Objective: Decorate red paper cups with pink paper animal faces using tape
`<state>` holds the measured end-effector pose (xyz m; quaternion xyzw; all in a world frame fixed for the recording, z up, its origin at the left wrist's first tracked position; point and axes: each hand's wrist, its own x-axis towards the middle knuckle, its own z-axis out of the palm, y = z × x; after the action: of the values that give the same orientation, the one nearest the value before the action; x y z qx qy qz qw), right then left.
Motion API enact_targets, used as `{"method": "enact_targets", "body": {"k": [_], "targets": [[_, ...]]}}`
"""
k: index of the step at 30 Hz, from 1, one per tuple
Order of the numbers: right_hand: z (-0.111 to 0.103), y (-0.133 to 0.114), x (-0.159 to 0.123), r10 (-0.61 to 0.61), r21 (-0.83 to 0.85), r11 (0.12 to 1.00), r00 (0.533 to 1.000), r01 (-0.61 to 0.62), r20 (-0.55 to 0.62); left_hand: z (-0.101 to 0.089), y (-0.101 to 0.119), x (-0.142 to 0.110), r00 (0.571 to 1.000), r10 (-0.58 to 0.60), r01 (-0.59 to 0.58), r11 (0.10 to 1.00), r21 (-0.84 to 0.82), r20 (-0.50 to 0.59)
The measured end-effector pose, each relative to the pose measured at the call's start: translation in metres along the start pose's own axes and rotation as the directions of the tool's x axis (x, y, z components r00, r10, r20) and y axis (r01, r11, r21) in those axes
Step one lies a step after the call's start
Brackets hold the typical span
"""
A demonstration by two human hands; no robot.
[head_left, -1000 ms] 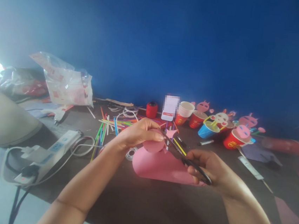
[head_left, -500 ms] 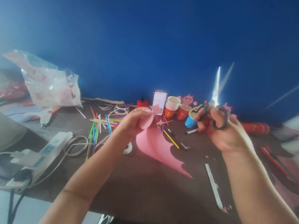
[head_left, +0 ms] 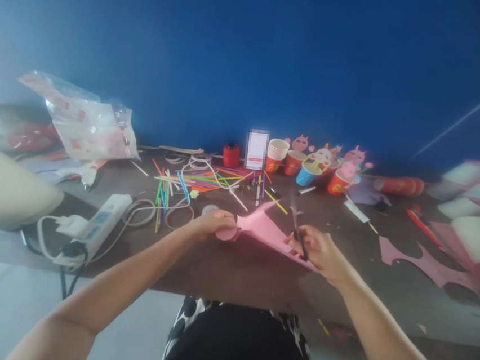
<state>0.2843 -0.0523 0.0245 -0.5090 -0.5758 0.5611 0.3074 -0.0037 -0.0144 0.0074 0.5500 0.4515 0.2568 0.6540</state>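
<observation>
Pink paper [head_left: 263, 231] stretches between the two hands in my head view, over the near part of the counter [head_left: 214, 271], one pointed corner rising away from me. On my left hand [head_left: 214, 223] the fingers are closed in a narrow pinch on a round pink piece [head_left: 226, 233], right at the paper's left end. On my right hand [head_left: 320, 253] the fingers are wrapped around the dark handles of the scissors [head_left: 298, 234]; their blades point away and blur, so I can't tell how far apart they stand. That hand is also against the paper's right end, though I can't tell whether it grips it. Beyond the left hand I have a tape roll [head_left: 210, 209] and scattered coloured sticks [head_left: 206, 182]. Farther back stand stacked paper cups [head_left: 277, 156] and a blue cup [head_left: 307, 175]. A cut pink scrap [head_left: 431, 264] lies off to the right.
</observation>
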Motion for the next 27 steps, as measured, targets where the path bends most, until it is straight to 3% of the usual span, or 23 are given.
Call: {"method": "enact_targets", "body": {"k": [3,8,12,17,19,22,24,27], "targets": [[0.011,0.018,0.001,-0.010,-0.100,0.995,0.996,0.018,0.085,0.001,-0.012,-0.009,0.995,-0.088,0.097,0.974,0.203,-0.054],[0.041,0.020,0.018,-0.097,-0.149,0.983,0.992,0.108,0.082,-0.002,-0.016,-0.013,0.992,-0.091,0.113,0.956,0.272,-0.092],[0.073,0.018,0.049,-0.207,-0.131,0.971,0.978,0.202,-0.028,0.001,-0.024,-0.018,0.994,-0.079,0.101,0.945,0.312,-0.081],[0.101,0.021,0.074,-0.309,-0.155,0.936,0.948,0.317,0.073,0.004,-0.026,-0.031,0.999,0.012,0.012,0.871,0.492,-0.047],[0.106,0.025,0.076,-0.297,-0.212,0.927,0.951,0.308,0.082,0.002,-0.021,-0.039,0.992,0.108,-0.053,0.810,0.584,-0.060],[0.107,0.030,0.074,-0.265,-0.237,0.933,0.963,0.270,0.050,-0.007,-0.013,-0.053,0.936,0.272,-0.035,0.705,0.708,-0.225],[0.104,0.029,0.072,-0.242,-0.228,0.944,0.970,0.240,0.020,-0.015,-0.012,-0.059,0.914,0.287,0.035,0.648,0.761,-0.287],[0.098,0.024,0.074,-0.194,-0.155,0.968,0.981,0.196,0.034,-0.027,-0.016,-0.058,0.946,0.213,0.090,0.551,0.830,-0.244]]}}
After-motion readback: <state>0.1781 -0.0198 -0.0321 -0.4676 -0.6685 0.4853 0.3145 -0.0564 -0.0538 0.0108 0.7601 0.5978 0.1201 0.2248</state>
